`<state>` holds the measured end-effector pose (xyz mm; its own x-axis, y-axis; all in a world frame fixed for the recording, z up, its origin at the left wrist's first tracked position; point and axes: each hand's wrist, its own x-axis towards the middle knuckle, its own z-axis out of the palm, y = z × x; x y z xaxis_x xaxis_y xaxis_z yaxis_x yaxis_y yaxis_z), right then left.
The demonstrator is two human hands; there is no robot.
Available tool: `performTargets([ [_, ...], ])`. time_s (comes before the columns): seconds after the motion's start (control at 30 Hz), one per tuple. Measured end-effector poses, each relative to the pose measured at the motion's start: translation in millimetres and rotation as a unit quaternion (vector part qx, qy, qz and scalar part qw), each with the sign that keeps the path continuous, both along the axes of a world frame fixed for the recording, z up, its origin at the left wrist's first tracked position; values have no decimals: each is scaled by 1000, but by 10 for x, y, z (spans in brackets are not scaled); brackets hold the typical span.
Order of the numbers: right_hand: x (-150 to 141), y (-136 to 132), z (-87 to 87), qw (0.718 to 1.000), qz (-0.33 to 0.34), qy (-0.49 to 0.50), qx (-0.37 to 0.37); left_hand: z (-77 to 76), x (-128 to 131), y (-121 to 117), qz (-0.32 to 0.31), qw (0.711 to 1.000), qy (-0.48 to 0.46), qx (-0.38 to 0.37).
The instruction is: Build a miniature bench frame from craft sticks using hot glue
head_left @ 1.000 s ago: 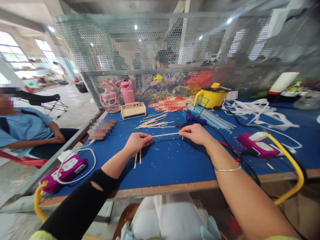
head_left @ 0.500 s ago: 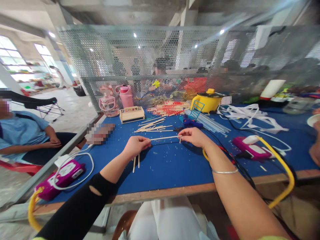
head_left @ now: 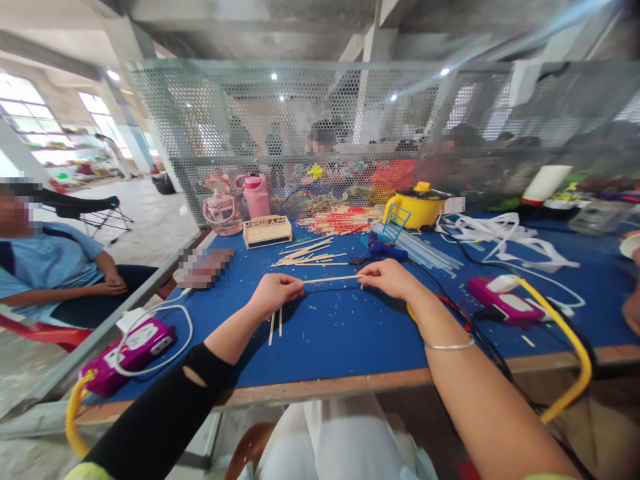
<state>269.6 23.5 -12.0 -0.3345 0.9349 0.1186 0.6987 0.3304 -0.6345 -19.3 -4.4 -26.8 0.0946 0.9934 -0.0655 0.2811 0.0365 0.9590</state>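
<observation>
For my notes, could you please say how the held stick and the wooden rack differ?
The stick is thin and straight; the wooden rack is boxy. The left hand and right hand hold the stick; the rack stands on the table, untouched. Both look pale and wooden.

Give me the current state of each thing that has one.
Wooden stick: held at both ends
Left hand: pinching stick
Right hand: pinching stick
Loose sticks: piled untidily
Yellow pot: lid on
Solid pink bottle: upright, capped
Left power strip: white plug inserted
Right power strip: white adapter inserted
</observation>
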Motion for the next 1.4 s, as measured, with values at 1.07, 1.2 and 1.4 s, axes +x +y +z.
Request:
performTargets([
  [1.07, -60, -37, -7, 997, -15, 69, -37, -9, -52, 34, -40, 994, 85, 60],
  [1.2, -61, -32, -13, 997, -1, 71, -25, 9, -41, 16, -42, 992, 99, 65],
  [1.4, -103, -59, 11, 999, 5, 46, 4, 33, -26, -2, -32, 992, 105, 62],
])
